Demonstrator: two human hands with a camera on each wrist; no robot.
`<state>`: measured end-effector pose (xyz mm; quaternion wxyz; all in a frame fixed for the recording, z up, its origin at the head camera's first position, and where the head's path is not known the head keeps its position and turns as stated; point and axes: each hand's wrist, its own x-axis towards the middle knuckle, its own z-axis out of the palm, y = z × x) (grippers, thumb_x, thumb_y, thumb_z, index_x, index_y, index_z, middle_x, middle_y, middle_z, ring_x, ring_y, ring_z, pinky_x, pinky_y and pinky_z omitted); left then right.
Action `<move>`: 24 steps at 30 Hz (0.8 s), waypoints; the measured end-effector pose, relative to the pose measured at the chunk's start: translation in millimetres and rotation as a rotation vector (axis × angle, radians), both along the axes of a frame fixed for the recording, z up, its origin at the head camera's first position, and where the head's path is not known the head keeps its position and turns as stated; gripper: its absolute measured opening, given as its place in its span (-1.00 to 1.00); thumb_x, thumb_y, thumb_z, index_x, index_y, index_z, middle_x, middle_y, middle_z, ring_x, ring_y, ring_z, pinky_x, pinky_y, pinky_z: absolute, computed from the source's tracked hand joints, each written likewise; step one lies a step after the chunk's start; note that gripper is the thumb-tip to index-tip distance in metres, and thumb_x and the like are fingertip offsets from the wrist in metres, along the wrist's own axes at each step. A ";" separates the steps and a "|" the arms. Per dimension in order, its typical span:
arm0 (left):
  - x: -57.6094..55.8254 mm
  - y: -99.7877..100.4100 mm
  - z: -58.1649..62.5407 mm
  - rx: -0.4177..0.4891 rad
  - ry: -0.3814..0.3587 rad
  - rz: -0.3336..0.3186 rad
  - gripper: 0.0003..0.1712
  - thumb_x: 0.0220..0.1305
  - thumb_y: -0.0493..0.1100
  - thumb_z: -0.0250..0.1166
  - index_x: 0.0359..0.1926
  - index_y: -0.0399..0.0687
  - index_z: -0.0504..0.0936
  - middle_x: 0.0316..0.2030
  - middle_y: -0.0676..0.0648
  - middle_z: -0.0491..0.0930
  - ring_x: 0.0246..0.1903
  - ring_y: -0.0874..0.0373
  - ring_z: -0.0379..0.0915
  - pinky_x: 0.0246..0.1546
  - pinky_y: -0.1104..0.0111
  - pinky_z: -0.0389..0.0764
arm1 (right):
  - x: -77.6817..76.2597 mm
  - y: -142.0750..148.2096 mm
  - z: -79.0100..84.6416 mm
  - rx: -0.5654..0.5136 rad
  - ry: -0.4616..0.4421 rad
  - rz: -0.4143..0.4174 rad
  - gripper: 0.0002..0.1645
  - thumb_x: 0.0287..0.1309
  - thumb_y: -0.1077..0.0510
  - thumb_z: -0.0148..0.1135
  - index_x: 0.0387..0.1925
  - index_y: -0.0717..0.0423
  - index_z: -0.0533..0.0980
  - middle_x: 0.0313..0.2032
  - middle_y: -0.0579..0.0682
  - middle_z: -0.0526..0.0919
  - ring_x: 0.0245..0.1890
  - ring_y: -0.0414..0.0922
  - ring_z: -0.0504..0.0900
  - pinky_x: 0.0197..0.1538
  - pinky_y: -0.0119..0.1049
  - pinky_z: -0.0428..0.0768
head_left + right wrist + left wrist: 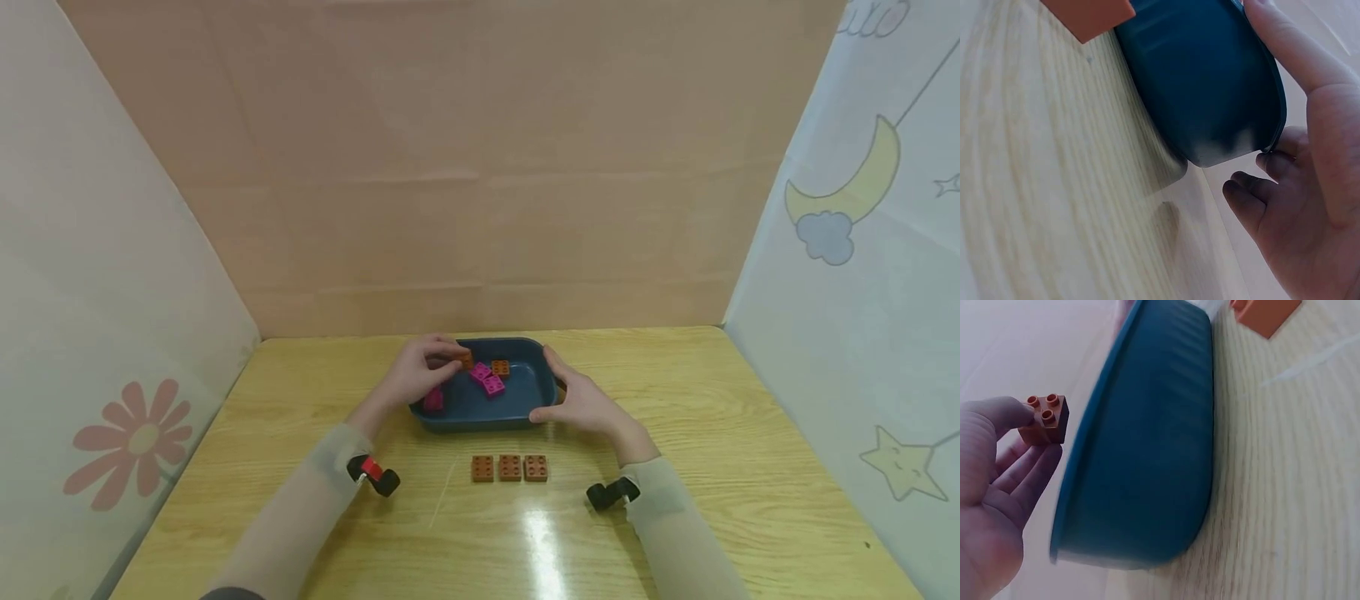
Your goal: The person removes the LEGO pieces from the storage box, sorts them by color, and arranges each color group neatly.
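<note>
My left hand (422,367) pinches an orange building block (1045,422) between thumb and fingertips, studs showing. It is above the left end of a dark blue rectangular dish (450,415). Gripping the dish's right end is my right hand (581,403), with its thumb by the front rim and its fingers round the far side. Inside the dish lie another orange block (500,367), two pink blocks touching each other, one of them nearer the front (492,385), and a darker pink block (433,400) at the left, partly under my left hand.
Three orange blocks (509,468) stand in a row on the wooden table (360,550), in front of the dish. A brown paper-like wall (480,208) rises behind the table's far edge. Pale decorated panels stand at the left (90,292) and right (847,333).
</note>
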<state>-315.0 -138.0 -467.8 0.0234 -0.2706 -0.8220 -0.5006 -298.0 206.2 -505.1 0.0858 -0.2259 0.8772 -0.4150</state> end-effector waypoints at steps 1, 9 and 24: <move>3.4 0.3 1.9 0.015 -0.008 -0.015 -0.72 0.48 -0.31 0.38 0.14 -0.16 0.81 0.07 -0.11 0.64 0.09 -0.01 0.64 0.08 0.21 0.73 | 0.0 0.4 0.3 -0.004 -0.002 0.000 0.55 0.10 -0.15 0.68 0.75 0.02 -0.22 0.72 0.00 -0.18 0.68 0.13 -0.10 0.59 0.21 0.11; 11.7 7.8 3.9 0.048 -0.038 -0.076 -0.72 0.50 -0.31 0.36 0.16 -0.18 0.80 0.13 -0.13 0.67 0.10 -0.01 0.67 0.09 0.22 0.72 | -0.5 3.5 0.8 -0.004 -0.005 -0.005 0.55 0.11 -0.15 0.68 0.75 0.02 -0.23 0.72 -0.01 -0.19 0.68 0.14 -0.11 0.59 0.22 0.10; 4.9 14.3 0.6 -0.079 -0.057 0.011 -0.75 0.49 -0.29 0.37 0.11 -0.09 0.83 0.07 -0.05 0.75 0.10 0.01 0.66 0.13 0.09 0.70 | -0.3 -0.6 -0.5 0.011 0.004 0.004 0.54 0.11 -0.16 0.67 0.75 0.00 -0.23 0.72 0.01 -0.18 0.68 0.14 -0.08 0.60 0.21 0.10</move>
